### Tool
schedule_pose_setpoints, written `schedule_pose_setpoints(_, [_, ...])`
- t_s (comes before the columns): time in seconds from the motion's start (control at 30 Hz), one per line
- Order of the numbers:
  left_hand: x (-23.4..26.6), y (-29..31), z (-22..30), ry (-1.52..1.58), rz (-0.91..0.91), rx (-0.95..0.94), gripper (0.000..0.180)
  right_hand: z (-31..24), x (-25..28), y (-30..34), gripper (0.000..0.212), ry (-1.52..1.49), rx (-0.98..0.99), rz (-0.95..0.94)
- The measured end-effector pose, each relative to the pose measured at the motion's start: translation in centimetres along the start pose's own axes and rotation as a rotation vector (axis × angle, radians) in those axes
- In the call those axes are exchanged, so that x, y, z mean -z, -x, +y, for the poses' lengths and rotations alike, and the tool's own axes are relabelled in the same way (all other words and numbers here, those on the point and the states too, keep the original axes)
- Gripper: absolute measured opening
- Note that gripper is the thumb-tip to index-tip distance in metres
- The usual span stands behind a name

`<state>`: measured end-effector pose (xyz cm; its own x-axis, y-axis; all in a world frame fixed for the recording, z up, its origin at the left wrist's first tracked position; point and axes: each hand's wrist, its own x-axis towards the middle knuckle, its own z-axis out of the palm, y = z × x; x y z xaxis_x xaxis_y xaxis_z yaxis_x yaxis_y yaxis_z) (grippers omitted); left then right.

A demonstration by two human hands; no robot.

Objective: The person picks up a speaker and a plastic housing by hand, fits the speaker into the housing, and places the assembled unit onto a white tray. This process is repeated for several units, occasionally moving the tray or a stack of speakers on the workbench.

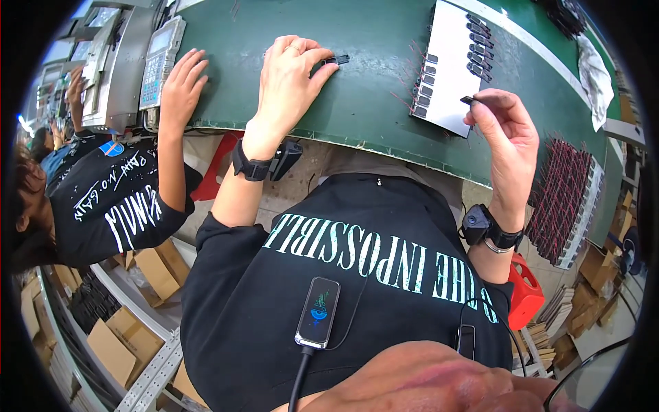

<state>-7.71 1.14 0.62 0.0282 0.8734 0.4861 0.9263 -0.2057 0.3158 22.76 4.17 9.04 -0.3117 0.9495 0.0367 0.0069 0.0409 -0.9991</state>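
Note:
Over the green table, my left hand (288, 79) pinches a small black rectangular part (338, 60) between thumb and fingers, with one end sticking out to the right. Fingers curled, my right hand (508, 127) grips a small dark flat piece (469, 100) with thumb and fingertips near the front edge of a white board (449, 62). On that board lie a row of small black parts with thin red wires (424, 89) along its left side and several more black parts (479, 48) along its right.
The green table (371, 96) spreads before me. A light keypad device (161, 62) stands at left, beside a co-worker's hand (182, 89). Bundled red and black wires (559, 199) hang at right, below a white cloth (594, 79). A red stool (525, 292) and cardboard boxes (127, 343) stand lower down.

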Motion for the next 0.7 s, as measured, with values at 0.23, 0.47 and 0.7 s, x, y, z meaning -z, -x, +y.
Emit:
schedule_pose_setpoints(0.23, [1.7, 0.8, 1.8, 0.106, 0.007, 0.189, 0.014, -0.3, -4.2, -1.7, 0.013, -0.046, -0.018, -0.162])
schedule_pose_setpoints(0.47, [3.6, -0.5, 0.0, 0.005, 0.025, -0.021, 0.015, -0.8, -3.6, -1.3, 0.013, 0.012, 0.068, -0.148])
schedule_pose_setpoints(0.7, [2.6, -0.4, -1.4, -0.052, -0.037, -0.183, 0.019, 0.2, -2.7, -0.9, 0.013, -0.079, 0.048, -0.106])
